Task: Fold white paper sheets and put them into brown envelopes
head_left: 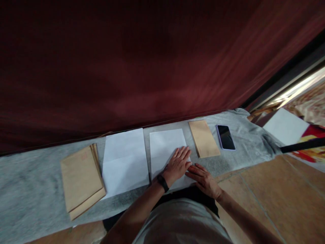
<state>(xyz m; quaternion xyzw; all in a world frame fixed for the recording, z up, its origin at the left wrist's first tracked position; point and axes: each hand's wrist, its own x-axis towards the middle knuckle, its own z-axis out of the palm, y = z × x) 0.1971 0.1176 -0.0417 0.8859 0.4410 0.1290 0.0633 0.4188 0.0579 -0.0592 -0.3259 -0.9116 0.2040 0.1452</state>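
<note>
Paper (166,145), white and smooth, lies on grey cloth (25,183) between another sheet (124,159) and a brown envelope (205,139), the left hand (177,162) resting flat upon it, gripping nothing, the right hand (205,180) at its edge, with a grip I cannot tell.

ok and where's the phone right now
In the head view, the phone lies on the grey cloth at right, just right of the smaller brown paper stack.

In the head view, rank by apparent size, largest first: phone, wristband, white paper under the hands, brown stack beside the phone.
1. White paper, though partly covered
2. Brown stack
3. Phone
4. Wristband
</note>
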